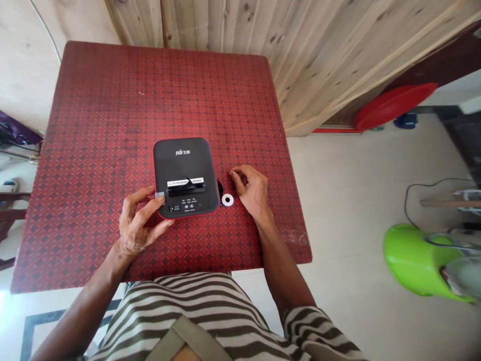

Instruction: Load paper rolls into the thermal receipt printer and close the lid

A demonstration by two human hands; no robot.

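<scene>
A black receipt printer with a red base sits on the red patterned table, its lid closed and a slot near the front. My left hand rests at its front left corner, fingers spread and touching the edge. My right hand lies on the table to the printer's right, fingers curled loosely with nothing visibly in them. A small white paper roll lies between the printer and my right hand.
A wooden plank wall rises behind the table. A red basin leans against the wall on the right. A green plastic stool or bucket and a cable lie on the tiled floor to the right.
</scene>
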